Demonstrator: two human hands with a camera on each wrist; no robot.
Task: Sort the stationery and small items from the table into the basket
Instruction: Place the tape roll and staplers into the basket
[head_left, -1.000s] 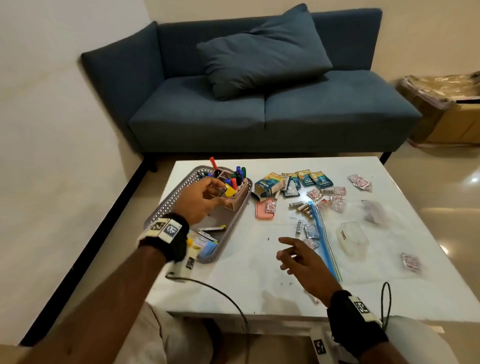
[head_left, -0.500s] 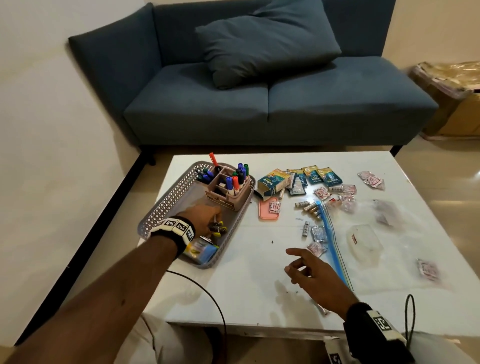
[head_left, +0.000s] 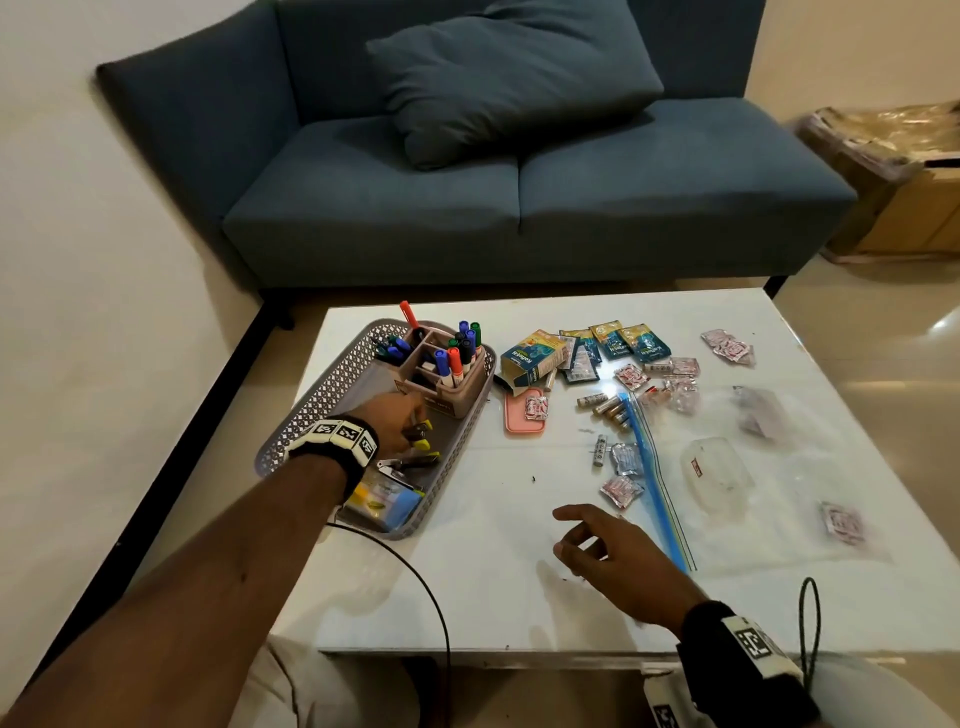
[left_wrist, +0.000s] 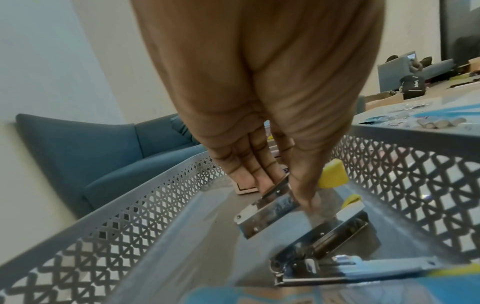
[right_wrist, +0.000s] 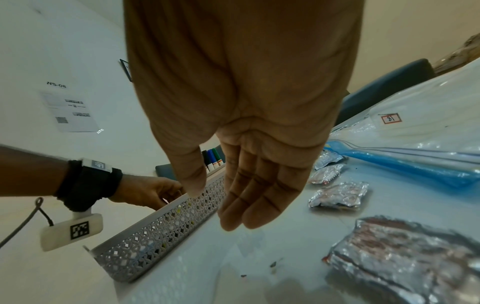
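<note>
A grey lattice basket (head_left: 322, 395) stands on the left of the white table (head_left: 509, 587). Inside it my left hand (head_left: 400, 426) pinches a small metal stapler with a yellow end (head_left: 420, 434), held just above the basket floor. In the left wrist view my fingers and thumb grip the stapler (left_wrist: 270, 214) by its sides. A second metal stapler (left_wrist: 337, 236) lies beside it. My right hand (head_left: 608, 551) hovers open and empty over the table near foil sachets (head_left: 621, 491); the right wrist view shows its fingers (right_wrist: 259, 195) straight.
A pink pen holder (head_left: 441, 384) full of markers fills the basket's far end. On the table lie batteries (head_left: 608, 405), a blue-green box (head_left: 532, 358), a pink lid (head_left: 524, 421), a clear container (head_left: 717, 470) and a blue-striped zip bag (head_left: 649, 478). A blue sofa (head_left: 519, 208) stands behind.
My left hand has come back from the pen holder and dropped into the near half of the basket with the stapler. My right hand has hardly moved.
</note>
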